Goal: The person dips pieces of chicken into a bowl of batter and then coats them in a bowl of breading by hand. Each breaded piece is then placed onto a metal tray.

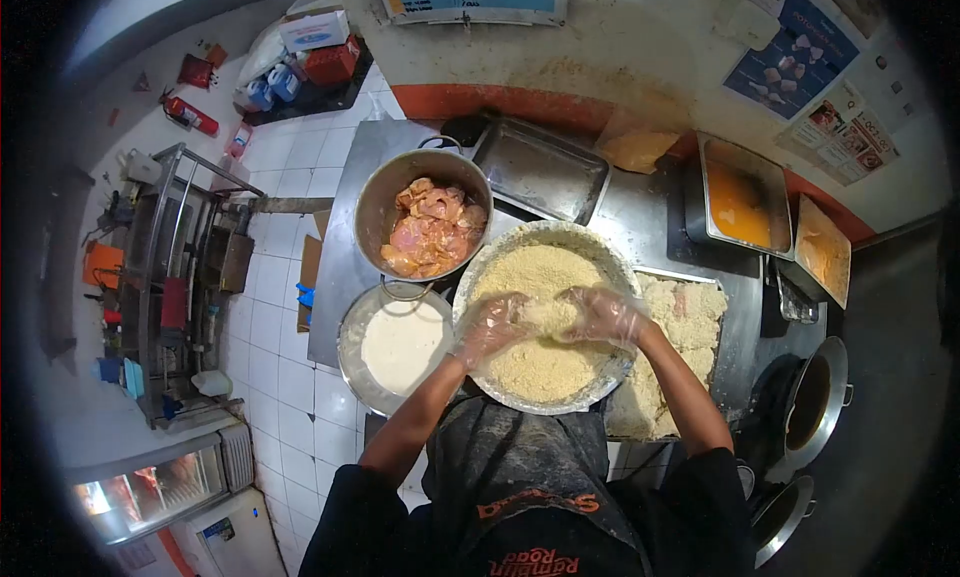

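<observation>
A wide metal basin [612,385] holds pale yellow crumbs [540,267]. Both hands wear clear plastic gloves and are inside it. My left hand [492,325] and my right hand [602,317] face each other with a crumb-coated piece [548,318] between them, their fingers curled round its two sides. Left of the basin stands a pot [372,212] of raw, reddish meat pieces [432,232]. Below the pot, a bowl [352,362] contains white batter [402,345]. Crumb-coated pieces [690,322] lie on a tray to the right, partly behind my right forearm.
An empty metal tray [545,167] lies behind the basin. Deep containers [745,202] with orange contents stand at the back right. Large pans [820,402] sit at the far right. A metal rack [165,287] and a fire extinguisher [192,115] are at the left.
</observation>
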A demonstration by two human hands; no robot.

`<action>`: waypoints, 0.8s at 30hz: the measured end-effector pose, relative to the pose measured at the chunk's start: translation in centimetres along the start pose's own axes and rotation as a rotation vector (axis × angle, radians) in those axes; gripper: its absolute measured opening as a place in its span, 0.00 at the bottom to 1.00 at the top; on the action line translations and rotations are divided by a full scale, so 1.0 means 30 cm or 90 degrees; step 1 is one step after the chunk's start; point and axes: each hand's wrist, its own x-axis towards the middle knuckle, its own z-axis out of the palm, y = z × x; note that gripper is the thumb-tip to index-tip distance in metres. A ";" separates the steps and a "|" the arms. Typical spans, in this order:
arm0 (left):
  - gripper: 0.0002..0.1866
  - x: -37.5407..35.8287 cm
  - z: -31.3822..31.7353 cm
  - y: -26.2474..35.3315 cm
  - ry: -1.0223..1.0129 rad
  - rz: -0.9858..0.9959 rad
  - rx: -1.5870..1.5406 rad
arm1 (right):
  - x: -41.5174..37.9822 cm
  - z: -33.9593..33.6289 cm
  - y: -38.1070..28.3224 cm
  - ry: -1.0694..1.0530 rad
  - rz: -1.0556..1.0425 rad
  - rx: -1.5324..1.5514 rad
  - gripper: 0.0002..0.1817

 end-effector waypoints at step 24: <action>0.37 -0.066 0.056 0.124 0.035 -0.275 -0.396 | -0.025 0.153 -0.081 0.324 0.359 0.444 0.38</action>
